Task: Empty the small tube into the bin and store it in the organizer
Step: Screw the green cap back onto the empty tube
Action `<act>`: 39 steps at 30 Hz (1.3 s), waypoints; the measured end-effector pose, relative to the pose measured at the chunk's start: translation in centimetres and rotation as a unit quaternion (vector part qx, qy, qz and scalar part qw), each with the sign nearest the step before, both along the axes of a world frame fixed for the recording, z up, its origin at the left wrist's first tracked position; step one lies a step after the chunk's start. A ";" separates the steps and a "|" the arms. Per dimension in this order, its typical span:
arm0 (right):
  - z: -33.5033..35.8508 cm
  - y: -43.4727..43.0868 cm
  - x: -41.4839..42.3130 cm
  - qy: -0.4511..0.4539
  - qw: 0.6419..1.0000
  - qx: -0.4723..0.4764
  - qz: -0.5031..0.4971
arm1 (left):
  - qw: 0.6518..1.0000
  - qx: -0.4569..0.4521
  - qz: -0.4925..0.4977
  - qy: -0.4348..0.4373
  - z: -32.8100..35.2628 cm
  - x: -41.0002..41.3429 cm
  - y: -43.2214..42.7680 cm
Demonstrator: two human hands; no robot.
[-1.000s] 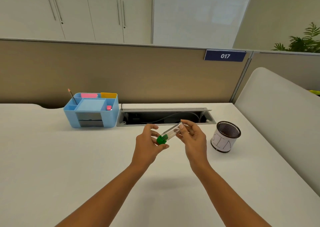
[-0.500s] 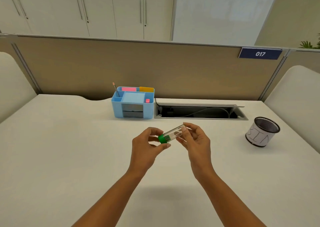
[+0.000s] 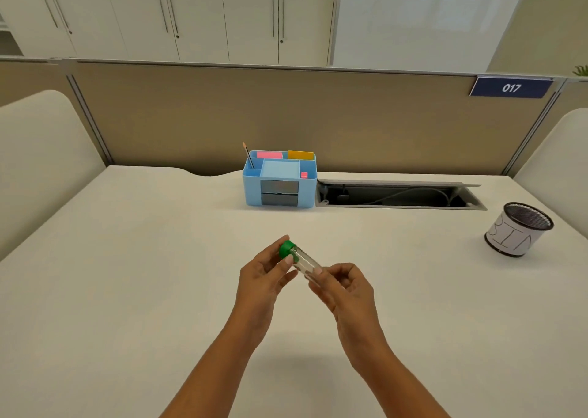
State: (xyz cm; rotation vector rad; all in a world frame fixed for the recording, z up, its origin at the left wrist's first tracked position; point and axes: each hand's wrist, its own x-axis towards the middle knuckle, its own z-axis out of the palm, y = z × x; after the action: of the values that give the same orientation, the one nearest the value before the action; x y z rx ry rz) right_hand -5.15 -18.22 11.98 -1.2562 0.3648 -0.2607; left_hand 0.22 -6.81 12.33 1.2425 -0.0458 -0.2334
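A small clear tube (image 3: 304, 261) with a green cap (image 3: 287, 249) is held above the white desk between both hands. My left hand (image 3: 262, 277) pinches the green cap end, which points up and to the left. My right hand (image 3: 342, 287) grips the tube's lower clear end. The cap sits on the tube. The blue organizer (image 3: 280, 178) stands at the back of the desk, well beyond the hands. The black mesh bin (image 3: 518, 229), wrapped in a paper label, stands far to the right.
An open cable tray (image 3: 397, 194) is recessed in the desk right of the organizer. The organizer holds a pencil (image 3: 248, 155), pink and yellow notes and a small pink item. Beige partition panels close off the back and both sides.
The tube has swung so that its green cap now points up and left instead of down and left. The view has shifted left, so the bin sits further right.
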 end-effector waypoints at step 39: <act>5.2 1.8 -0.6 0.018 0.988 -0.064 0.140 | 0.984 0.115 0.025 -0.130 2.3 -3.5 3.5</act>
State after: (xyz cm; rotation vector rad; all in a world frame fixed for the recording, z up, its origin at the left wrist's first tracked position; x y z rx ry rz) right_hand -5.75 -16.44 17.16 -1.4219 0.2014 -0.0202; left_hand -3.32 -3.29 14.64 1.4973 -0.2190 -0.0309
